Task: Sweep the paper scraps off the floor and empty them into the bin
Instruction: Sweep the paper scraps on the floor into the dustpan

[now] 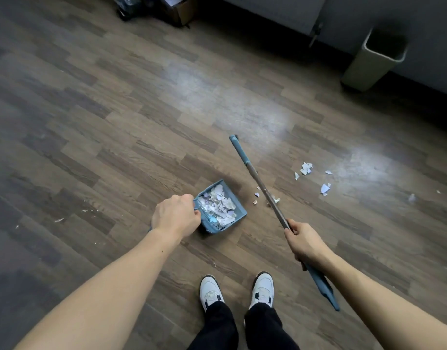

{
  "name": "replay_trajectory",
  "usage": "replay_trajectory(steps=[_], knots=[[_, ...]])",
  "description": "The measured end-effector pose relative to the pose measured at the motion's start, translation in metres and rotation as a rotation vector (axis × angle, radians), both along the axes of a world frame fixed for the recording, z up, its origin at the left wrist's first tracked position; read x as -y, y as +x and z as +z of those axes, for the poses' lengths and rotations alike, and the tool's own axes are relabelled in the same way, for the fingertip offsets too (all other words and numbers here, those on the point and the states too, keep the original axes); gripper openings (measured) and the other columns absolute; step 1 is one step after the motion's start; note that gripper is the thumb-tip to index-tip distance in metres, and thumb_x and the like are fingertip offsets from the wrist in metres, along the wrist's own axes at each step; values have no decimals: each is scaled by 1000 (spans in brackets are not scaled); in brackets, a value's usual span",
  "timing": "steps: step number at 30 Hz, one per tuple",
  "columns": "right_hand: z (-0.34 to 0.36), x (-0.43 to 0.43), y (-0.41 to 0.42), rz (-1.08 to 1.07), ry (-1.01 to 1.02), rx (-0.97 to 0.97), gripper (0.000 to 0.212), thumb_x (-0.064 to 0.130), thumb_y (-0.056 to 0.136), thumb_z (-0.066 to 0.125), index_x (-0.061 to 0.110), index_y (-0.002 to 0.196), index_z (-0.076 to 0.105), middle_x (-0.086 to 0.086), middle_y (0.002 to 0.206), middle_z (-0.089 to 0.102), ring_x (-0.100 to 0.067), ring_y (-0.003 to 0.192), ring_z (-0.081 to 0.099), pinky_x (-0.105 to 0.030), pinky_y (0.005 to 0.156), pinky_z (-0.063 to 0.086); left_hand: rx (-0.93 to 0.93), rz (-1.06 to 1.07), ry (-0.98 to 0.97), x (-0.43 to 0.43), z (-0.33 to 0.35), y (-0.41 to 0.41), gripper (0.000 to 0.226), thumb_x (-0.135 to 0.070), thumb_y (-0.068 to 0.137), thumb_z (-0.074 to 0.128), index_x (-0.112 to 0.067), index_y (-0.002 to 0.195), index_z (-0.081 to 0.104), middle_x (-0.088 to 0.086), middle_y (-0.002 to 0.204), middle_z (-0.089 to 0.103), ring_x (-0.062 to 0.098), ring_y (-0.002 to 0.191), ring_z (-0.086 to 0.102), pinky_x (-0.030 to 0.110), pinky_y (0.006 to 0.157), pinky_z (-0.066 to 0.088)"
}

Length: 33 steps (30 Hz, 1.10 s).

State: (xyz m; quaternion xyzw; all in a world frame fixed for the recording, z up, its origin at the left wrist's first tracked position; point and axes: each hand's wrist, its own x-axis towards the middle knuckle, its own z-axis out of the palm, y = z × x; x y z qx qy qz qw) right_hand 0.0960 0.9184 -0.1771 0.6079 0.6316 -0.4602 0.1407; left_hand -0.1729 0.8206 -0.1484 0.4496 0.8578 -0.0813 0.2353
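While the left hand (175, 218) grips the rear of the blue dustpan (239, 208) with curled fingers, its forearm is stretched forward and the knuckles face up. The pan is just ahead of the person's white shoes (211, 291) and is heaped with white torn paper scraps (220, 205); I cannot tell if it touches the wooden floor (116, 122). The right hand (303, 242) is closed around the broom stick (268, 193), which slants away to the upper left. A few small bits lie near the stick, and more loose scraps (305, 169) lie further to the right. Bare floor stretches between the pan and the grey bin (376, 59), which stands open by the far wall, well apart.
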Motion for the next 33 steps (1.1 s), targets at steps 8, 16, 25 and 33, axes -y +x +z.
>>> replay_trajectory(steps=[8, 16, 25, 33], knots=[[-6, -34, 35, -38, 37, 52, 17, 15, 99, 40, 6, 92, 53, -11, 62, 51, -25, 42, 51, -25, 33, 42, 9, -29, 6, -13, -5, 29, 28, -35, 89, 50, -19, 109, 62, 10, 107, 64, 33, 101, 61, 36, 84, 46], [-35, -71, 50, -45, -2, 65, 18, 15, 98, 39, 9, 101, 56, -13, 66, 51, -25, 46, 51, -25, 35, 44, -29, -73, 0, -33, -20, 59, 26, -33, 88, 51, -18, 106, 62, 11, 106, 66, 33, 100, 62, 35, 82, 47], [-55, -64, 47, 61, -116, 89, 20, 14, 99, 39, 5, 103, 57, -13, 67, 53, -25, 46, 53, -25, 33, 44, -68, -61, -2, -39, -25, 61, 24, -32, 87, 50, -18, 101, 63, 11, 100, 68, 34, 95, 63, 36, 79, 48], [-23, -33, 66, 161, -139, 9, 27, 17, 99, 42, 8, 117, 60, -8, 63, 52, -20, 38, 50, -33, 35, 49, -79, -67, -30, -42, -23, 72, 25, -33, 89, 49, -18, 104, 62, 11, 103, 67, 34, 96, 63, 36, 80, 48]])
